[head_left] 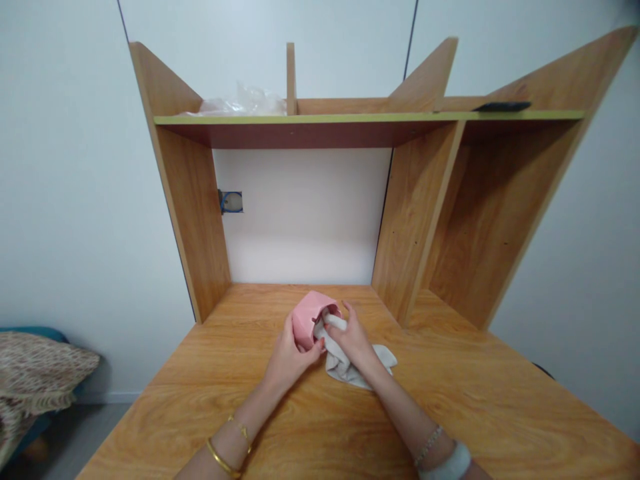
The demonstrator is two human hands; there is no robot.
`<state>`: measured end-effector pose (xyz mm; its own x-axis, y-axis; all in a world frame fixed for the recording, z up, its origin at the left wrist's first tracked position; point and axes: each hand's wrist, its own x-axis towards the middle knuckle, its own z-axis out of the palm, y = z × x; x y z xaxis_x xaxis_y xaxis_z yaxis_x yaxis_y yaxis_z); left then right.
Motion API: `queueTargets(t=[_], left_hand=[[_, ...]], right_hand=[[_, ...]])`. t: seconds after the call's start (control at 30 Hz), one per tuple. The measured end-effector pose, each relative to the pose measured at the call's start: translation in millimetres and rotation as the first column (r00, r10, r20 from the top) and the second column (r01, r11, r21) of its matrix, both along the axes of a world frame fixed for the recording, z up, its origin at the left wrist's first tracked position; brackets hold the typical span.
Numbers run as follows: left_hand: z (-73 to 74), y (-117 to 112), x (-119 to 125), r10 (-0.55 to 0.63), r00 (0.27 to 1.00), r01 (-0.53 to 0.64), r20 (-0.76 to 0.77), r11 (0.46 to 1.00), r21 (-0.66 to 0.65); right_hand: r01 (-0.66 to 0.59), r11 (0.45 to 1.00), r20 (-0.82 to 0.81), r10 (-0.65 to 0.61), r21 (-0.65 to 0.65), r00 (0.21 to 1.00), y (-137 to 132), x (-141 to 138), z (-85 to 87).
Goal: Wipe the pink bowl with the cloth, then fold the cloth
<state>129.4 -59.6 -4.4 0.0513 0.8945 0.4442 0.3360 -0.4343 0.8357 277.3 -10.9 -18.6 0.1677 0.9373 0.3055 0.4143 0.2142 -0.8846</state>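
Observation:
A pink faceted container (310, 315), perhaps a small pot, is tipped on its side with its opening turned to the right. My left hand (291, 357) wraps round its left side and lower rim. At the opening, my right hand (351, 337) grips a light grey cloth (341, 367). Part of the cloth is tucked inside the container, and the rest trails over the wooden desk (240, 373) under my right wrist. The inside of the container is mostly hidden by the cloth and fingers.
Behind my hands rises a wooden hutch (197, 220) with side panels and an upper shelf. Up there lie a clear plastic bag (245, 101) and a flat black object (501, 106). An uncovered wall socket box (232, 202) shows at the back left. A patterned cloth (45, 363) is at far left.

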Motion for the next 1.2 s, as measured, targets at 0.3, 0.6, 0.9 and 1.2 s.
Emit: queueTargets(t=[0.3, 0.6, 0.9, 1.2], left_hand=[[11.6, -10.1, -1.9, 0.096, 0.952, -0.085, -0.292, 0.995, 0.049], [21.9, -11.4, -10.4, 0.197, 0.832, -0.176, -0.519, 0.98, 0.09], [18.9, -5.1, -14.0, 0.167, 0.872, -0.155, -0.46, 0.986, 0.064], [5.4, 4.9, -11.6, 0.023, 0.999, -0.025, 0.028, 0.996, 0.086]], right_hand=[[0.17, 0.985, 0.537, -0.162, 0.036, 0.828, -19.0, 10.1, 28.7], [-0.082, 0.99, 0.63, -0.008, 0.114, 0.776, -24.6, 12.2, 27.5], [-0.139, 0.983, 0.275, 0.101, 0.123, 0.956, -21.3, 7.1, 20.2], [-0.009, 0.991, -0.036, 0.014, 0.134, 0.999, -18.3, 0.2, 18.1]])
